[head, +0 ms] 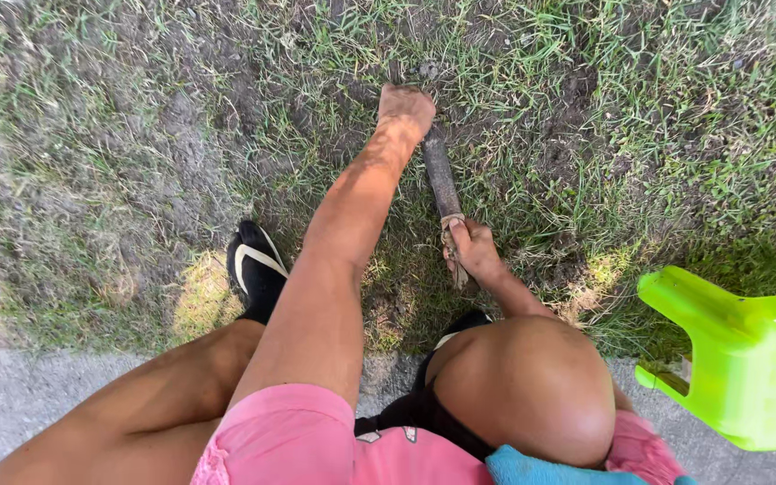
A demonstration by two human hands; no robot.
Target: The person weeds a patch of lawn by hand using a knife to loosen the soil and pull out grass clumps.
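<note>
Head view: left hand [406,110] outstretched, fingers clenched in grass [514,180]; right hand [472,250], fingers clamped around dark tool handle [442,180].

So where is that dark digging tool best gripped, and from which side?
Probably at the wrapped near end of the dark digging tool, where the right hand already closes on it, coming from the person's side. The shaft slants away into the soil by the left hand, so only that near end is free.
</note>
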